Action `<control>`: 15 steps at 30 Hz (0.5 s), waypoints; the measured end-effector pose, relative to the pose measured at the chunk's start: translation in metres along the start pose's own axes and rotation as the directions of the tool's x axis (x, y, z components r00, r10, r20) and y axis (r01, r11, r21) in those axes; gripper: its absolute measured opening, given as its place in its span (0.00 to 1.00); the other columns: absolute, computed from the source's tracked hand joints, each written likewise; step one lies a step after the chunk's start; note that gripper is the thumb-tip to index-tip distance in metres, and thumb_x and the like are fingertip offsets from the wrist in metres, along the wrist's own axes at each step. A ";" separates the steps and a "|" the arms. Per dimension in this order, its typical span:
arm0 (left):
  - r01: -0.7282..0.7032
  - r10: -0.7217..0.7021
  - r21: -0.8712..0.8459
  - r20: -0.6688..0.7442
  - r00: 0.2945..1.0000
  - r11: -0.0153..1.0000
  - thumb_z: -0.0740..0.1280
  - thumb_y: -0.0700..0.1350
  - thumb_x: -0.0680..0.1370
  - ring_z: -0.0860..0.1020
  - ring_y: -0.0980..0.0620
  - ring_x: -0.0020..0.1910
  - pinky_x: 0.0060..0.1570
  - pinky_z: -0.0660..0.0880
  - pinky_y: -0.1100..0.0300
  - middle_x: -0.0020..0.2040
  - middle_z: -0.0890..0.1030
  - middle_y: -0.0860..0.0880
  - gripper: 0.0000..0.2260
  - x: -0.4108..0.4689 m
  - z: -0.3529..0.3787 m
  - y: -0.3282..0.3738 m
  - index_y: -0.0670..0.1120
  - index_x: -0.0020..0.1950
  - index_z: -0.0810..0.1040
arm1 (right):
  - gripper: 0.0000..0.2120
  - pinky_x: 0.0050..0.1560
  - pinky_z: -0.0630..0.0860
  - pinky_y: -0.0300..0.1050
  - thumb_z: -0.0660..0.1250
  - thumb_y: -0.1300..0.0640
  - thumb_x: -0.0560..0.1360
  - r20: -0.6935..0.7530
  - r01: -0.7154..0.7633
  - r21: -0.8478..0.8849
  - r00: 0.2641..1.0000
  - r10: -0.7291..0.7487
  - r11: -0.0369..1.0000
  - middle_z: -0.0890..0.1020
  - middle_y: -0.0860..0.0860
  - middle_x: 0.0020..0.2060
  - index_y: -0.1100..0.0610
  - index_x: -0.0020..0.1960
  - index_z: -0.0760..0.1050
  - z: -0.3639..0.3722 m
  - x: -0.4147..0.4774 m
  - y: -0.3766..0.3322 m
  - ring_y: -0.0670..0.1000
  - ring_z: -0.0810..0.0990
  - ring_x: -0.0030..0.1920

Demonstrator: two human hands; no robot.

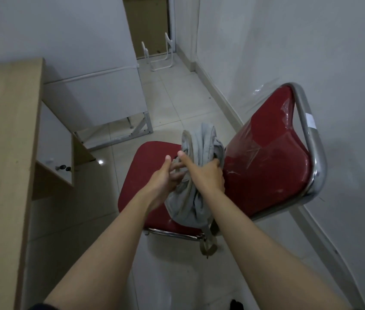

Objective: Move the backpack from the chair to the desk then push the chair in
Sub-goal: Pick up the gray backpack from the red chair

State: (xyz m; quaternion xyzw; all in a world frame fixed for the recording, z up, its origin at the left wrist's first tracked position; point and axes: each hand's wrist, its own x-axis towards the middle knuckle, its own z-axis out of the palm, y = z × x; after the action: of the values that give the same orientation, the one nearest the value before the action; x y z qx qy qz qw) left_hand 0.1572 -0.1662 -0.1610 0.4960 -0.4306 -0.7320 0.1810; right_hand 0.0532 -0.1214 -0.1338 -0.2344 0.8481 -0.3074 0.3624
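Observation:
A limp grey backpack (196, 144) lies on the red padded seat of a chrome-framed chair (266, 153), leaning against the red backrest. One strap hangs over the seat's front edge. My right hand (206, 173) is closed around the backpack's upper middle, thumb pointing up. My left hand (163, 180) is at the backpack's left side, fingers curled into its fabric or strap. The light wooden desk (2, 153) runs along the left side of the view, well apart from the chair.
A white cabinet on a metal frame (96, 95) stands beyond the desk. Small dark items sit on a desk shelf (63, 168). A white wire rack (159, 54) stands in the far corridor. A white wall is close behind the chair. Pale tiled floor lies between desk and chair.

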 end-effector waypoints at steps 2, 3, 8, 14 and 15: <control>0.039 -0.044 -0.176 -0.028 0.999 0.984 0.45 0.58 0.80 0.76 0.44 0.59 0.54 0.74 0.52 0.60 0.78 0.39 0.25 0.006 0.004 -0.008 0.45 0.60 0.73 | 0.53 0.60 0.71 0.57 0.66 0.27 0.59 -0.010 -0.030 -0.035 1.000 0.030 0.999 0.72 0.61 0.66 0.62 0.69 0.59 -0.005 0.012 -0.005 0.63 0.71 0.65; 0.038 -0.054 -0.209 -0.073 0.996 0.977 0.46 0.57 0.80 0.79 0.46 0.54 0.47 0.75 0.55 0.56 0.80 0.40 0.24 0.007 0.005 -0.011 0.44 0.59 0.74 | 0.50 0.58 0.72 0.56 0.67 0.29 0.60 -0.023 -0.030 -0.061 0.999 0.029 0.998 0.73 0.61 0.65 0.62 0.69 0.60 -0.007 0.015 -0.006 0.63 0.72 0.64; -0.032 0.086 0.206 -0.258 0.962 0.978 0.58 0.48 0.79 0.78 0.46 0.53 0.52 0.74 0.52 0.53 0.81 0.42 0.12 0.012 0.013 -0.035 0.43 0.53 0.78 | 0.34 0.52 0.74 0.53 0.69 0.38 0.68 -0.077 0.021 -0.241 0.996 -0.041 0.970 0.77 0.61 0.59 0.63 0.61 0.70 -0.009 0.025 0.003 0.63 0.76 0.59; 0.024 0.034 0.285 -0.198 0.980 0.958 0.57 0.53 0.79 0.65 0.45 0.69 0.68 0.63 0.50 0.71 0.63 0.44 0.22 0.008 0.035 -0.047 0.46 0.71 0.61 | 0.18 0.52 0.74 0.50 0.65 0.50 0.75 -0.123 0.130 -0.227 0.979 -0.160 0.965 0.81 0.62 0.54 0.65 0.54 0.76 -0.023 0.029 0.007 0.63 0.78 0.56; 0.038 0.034 0.278 -0.250 0.968 0.960 0.56 0.54 0.79 0.63 0.43 0.70 0.69 0.61 0.49 0.72 0.59 0.44 0.23 0.008 0.037 -0.043 0.47 0.72 0.60 | 0.17 0.51 0.74 0.49 0.66 0.51 0.74 -0.122 0.158 -0.176 0.976 -0.181 0.972 0.82 0.62 0.53 0.65 0.54 0.77 -0.023 0.027 0.005 0.62 0.79 0.55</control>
State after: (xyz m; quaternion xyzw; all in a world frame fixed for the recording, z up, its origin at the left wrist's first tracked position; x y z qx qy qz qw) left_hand 0.1284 -0.1308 -0.1955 0.6061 -0.5030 -0.5947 0.1611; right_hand 0.0178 -0.1267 -0.1374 -0.3135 0.8704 -0.2815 0.2548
